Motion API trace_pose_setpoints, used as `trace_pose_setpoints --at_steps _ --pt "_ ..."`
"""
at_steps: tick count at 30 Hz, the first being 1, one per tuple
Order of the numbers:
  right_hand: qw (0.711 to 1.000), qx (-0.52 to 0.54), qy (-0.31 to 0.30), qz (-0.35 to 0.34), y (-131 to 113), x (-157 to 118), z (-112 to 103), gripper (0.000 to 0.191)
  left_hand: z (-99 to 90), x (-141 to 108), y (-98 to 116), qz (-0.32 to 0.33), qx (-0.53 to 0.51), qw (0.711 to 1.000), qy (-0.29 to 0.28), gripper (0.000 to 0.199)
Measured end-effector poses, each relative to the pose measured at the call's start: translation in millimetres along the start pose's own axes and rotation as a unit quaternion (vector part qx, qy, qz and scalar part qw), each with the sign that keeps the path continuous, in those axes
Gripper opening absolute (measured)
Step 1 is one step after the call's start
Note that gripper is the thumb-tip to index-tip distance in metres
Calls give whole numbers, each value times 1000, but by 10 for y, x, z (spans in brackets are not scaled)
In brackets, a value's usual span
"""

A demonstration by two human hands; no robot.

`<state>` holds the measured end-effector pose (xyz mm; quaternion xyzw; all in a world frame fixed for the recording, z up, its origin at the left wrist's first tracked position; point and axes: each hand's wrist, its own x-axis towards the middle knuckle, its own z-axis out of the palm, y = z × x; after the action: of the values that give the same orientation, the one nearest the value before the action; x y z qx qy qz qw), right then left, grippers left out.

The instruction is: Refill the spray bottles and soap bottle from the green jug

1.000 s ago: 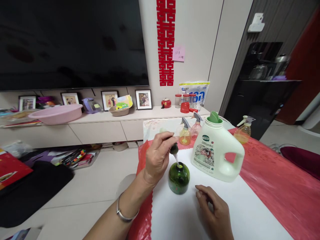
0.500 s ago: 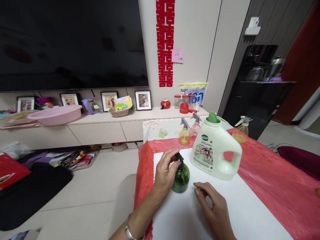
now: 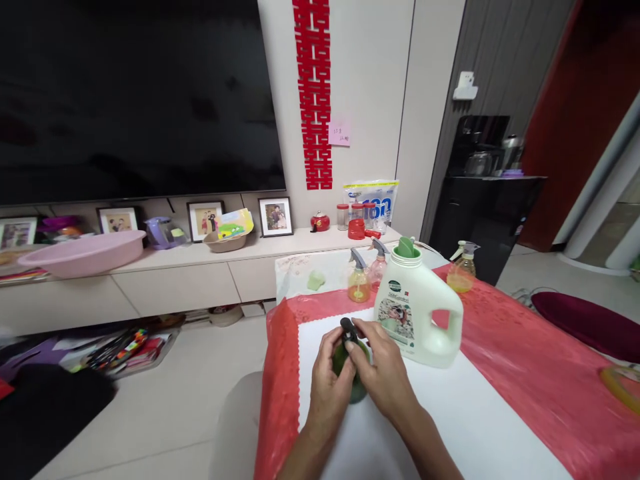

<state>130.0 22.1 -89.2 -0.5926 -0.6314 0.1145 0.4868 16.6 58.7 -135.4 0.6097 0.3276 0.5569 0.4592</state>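
A round green spray bottle (image 3: pixel 358 392) with a black spray head (image 3: pixel 349 328) stands on the white sheet in front of me. My left hand (image 3: pixel 330 377) is wrapped round the bottle's left side. From the right, my right hand (image 3: pixel 383 367) grips the black head at the neck with thumb and fingers. Both hands hide much of the bottle. Just behind them to the right is a large pale green detergent jug (image 3: pixel 420 313), its mouth uncapped and a green spout (image 3: pixel 407 247) showing inside.
Yellow (image 3: pixel 359 283) and pink (image 3: pixel 378 270) spray bottles stand behind the jug's left side. Another yellow spray bottle (image 3: pixel 461 270) is at the right on the red tablecloth (image 3: pixel 520 353). A pale green cloth (image 3: pixel 315 280) lies at the table's far end, before a low cabinet (image 3: pixel 180 283).
My right hand has come in from the right and taken hold of the black head. My left hand has slid down from the head to the bottle's side. The view has shifted right.
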Motion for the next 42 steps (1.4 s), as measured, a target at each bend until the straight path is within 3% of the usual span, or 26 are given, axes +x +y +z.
trace_pose_setpoints --at_steps 5,12,22,29,34,42 --pt "998 -35 -38 35 -105 62 -2 22 41 -15 -152 -32 7 999 41 40" --pt "995 -74 -44 49 -157 49 -36 17 110 -63 -237 -8 -9 997 79 40" --pt "992 -110 -1 63 -146 6 13 11 58 -73 -257 30 41 997 56 39" --pt "998 -20 -55 -13 -149 -40 -72 43 63 -79 -234 11 11 998 54 38" --pt "999 -4 -32 10 -22 2 1 50 61 -69 -265 16 9 998 54 39" --pt "999 18 -21 34 -24 26 22 56 74 -70 -230 13 5 999 47 35"
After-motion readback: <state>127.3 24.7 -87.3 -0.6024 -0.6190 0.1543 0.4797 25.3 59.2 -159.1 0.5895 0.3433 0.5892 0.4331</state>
